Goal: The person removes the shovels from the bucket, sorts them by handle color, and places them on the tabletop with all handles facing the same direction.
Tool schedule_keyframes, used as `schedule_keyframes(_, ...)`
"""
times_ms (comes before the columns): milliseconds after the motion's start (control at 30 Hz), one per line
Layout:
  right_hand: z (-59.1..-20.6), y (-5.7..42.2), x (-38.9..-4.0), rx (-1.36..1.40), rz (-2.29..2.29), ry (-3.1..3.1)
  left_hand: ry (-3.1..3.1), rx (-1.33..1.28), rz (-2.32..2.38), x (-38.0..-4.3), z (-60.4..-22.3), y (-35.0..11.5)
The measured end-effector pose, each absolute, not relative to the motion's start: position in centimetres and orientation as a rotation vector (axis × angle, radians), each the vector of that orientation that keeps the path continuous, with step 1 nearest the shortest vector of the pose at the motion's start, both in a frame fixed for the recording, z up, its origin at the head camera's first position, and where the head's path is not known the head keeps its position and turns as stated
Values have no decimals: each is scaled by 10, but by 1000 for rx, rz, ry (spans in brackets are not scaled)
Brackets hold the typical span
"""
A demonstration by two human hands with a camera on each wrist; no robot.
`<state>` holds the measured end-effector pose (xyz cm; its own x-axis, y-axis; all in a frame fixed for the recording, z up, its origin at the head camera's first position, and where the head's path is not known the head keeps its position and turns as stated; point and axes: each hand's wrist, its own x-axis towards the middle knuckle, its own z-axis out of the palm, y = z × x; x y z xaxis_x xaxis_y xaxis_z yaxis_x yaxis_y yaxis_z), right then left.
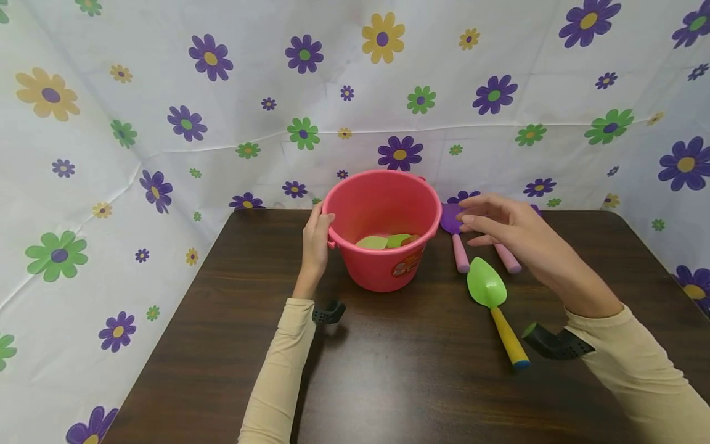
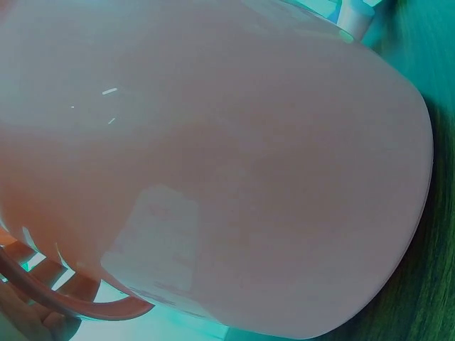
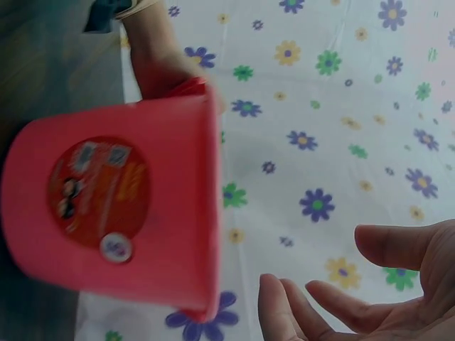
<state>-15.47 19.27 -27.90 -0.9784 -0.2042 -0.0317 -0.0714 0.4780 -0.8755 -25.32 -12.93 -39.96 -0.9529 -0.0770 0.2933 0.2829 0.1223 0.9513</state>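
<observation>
A pink bucket (image 1: 379, 268) stands upright on the table. My left hand (image 1: 315, 246) grips its left side at the rim, thumb over the edge; a few fingers show beyond a curved pink strip in the left wrist view. Inside the bucket lie green pieces (image 1: 373, 242), partly hidden. My right hand (image 1: 513, 228) hovers to the right of the bucket, fingers loosely bent and holding nothing. Below it are a purple toy shovel with a pink handle (image 1: 460, 254) and another pink handle (image 1: 507, 259), whose upper part the hand covers. A green trowel (image 1: 488, 283) with a yellow handle lies nearer.
The dark wooden table (image 1: 366, 382) reaches back to a white flowered cloth (image 1: 333, 74) hanging behind and to the sides. In the right wrist view, the bucket's front carries a round red sticker (image 3: 99, 192).
</observation>
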Motion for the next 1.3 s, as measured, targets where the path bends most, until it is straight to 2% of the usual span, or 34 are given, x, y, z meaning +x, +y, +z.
schedule_keyframes(367, -263, 158, -168, -379, -1725, 2458, -2125, -202, -1926, -254, -400, -128)
schedule_keyframes(800, -254, 125, -184, -415, -1701, 2439, -2141, -194, -1898, -253, -399, -128)
schedule_keyframes(1300, -262, 93, -212, -477, -1545, 2469, -2143, -185, -1909, -255, -399, -129)
